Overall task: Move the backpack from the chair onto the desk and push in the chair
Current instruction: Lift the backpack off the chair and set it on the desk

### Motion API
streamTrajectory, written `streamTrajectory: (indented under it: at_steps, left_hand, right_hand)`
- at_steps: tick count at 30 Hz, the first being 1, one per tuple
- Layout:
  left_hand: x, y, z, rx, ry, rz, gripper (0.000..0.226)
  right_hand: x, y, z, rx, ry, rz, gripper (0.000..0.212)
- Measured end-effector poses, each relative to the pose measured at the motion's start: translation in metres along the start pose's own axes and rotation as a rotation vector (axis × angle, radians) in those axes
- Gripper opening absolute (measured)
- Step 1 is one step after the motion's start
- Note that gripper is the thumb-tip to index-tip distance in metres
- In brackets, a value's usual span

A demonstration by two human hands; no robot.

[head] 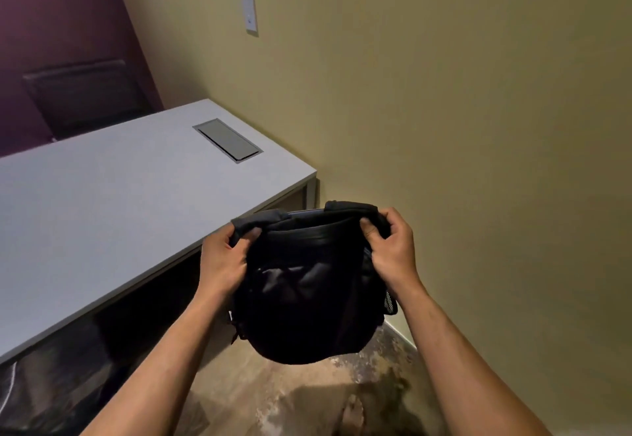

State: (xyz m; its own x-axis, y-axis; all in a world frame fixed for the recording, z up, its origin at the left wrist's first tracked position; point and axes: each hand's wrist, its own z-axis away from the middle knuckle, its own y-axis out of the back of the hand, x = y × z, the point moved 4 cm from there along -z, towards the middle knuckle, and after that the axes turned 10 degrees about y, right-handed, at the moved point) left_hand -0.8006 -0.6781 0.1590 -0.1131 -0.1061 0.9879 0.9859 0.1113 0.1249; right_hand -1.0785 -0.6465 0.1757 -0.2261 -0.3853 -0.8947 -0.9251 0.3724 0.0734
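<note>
Dim, warm light leaves the backpack (307,285) nearly featureless black, shadow pools under the desk (102,203), and wide-angle bending tilts the edges.

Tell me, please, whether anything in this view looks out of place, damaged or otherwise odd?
Nothing stands out. The left hand and right hand hold the black backpack in the air beside the desk, whose cable hatch sits closed.
</note>
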Motion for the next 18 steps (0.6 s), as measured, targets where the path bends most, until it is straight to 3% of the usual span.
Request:
streamTrajectory:
  at_steps: [4,18]
  left_hand:
    - [0.018,-0.009,-0.049,0.065,-0.038,0.039,0.014]
    - [0.096,-0.023,-0.196,0.281,-0.190,0.042,0.017]
  right_hand:
    - [0.023,-0.020,-0.067,-0.043,0.049,-0.053,0.008]
    - [0.043,-0.085,-0.268,-0.199,0.188,-0.159,0.012]
